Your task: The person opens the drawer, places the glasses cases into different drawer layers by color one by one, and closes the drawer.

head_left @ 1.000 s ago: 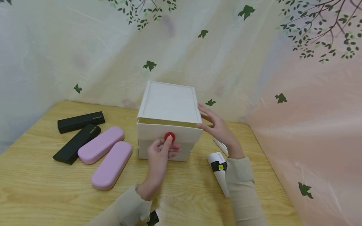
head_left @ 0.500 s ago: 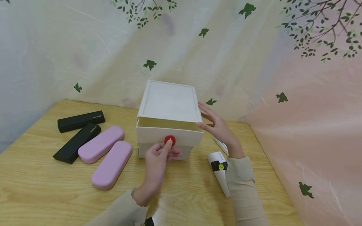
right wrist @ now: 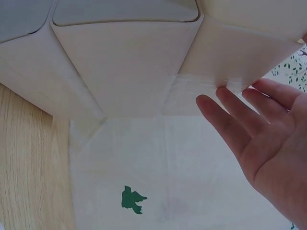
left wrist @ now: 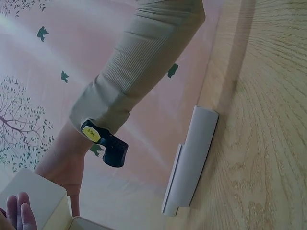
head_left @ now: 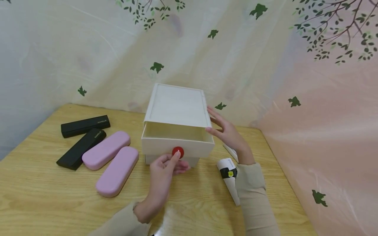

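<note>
A white drawer unit (head_left: 178, 101) stands mid-table, its upper drawer (head_left: 156, 144) pulled partway out. Inside the drawer, only the pale upper walls show. My left hand (head_left: 160, 183) pinches the red round knob (head_left: 178, 150) on the drawer front, thumb on its face; the fingers behind are partly hidden. With fingers spread and fairly straight, my right hand (head_left: 227, 136) touches the unit's right side. In the right wrist view, the fingertips of the right hand (right wrist: 268, 129) lie against the unit's side wall (right wrist: 129, 57).
Two black oblong cases (head_left: 85, 126) and two pink oblong cases (head_left: 118, 172) lie left of the unit. To the right, partly behind my right arm, are two white cases (left wrist: 199, 153). A printed curtain (head_left: 118, 59) hangs behind the wooden table (head_left: 44, 196).
The upper drawer has slid out toward me, its gap widening. My left hand has come nearer along with the knob. My right hand has stayed at the unit's side.
</note>
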Tool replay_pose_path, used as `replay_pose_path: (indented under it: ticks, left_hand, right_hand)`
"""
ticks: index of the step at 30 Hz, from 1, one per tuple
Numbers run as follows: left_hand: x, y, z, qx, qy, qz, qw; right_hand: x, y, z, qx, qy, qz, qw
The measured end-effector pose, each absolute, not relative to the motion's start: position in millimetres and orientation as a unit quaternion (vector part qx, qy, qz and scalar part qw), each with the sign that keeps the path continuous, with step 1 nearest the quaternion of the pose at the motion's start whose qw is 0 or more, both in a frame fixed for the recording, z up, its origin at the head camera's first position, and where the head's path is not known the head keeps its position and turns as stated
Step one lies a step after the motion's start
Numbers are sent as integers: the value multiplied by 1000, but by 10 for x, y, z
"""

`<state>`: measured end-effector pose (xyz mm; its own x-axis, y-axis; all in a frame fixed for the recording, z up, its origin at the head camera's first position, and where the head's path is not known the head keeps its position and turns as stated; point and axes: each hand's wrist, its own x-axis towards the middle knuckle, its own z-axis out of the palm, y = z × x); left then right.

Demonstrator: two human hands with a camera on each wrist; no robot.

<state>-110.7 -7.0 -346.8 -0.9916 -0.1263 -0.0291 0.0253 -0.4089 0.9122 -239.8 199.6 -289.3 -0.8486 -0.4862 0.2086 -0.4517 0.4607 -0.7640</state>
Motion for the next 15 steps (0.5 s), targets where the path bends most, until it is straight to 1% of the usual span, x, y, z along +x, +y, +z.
replay_pose_path:
  ticks: [5, 15]
  left_hand:
    - [-1076, -68, -3456, 33, -537, -841, 50]
    - [-1074, -83, -3424, 44, -534, -843, 46]
  right_hand:
    - [-2392, 1987, -2886, -269, 858, -437, 12]
    - [-2414, 1952, -2892, -260, 864, -431, 3]
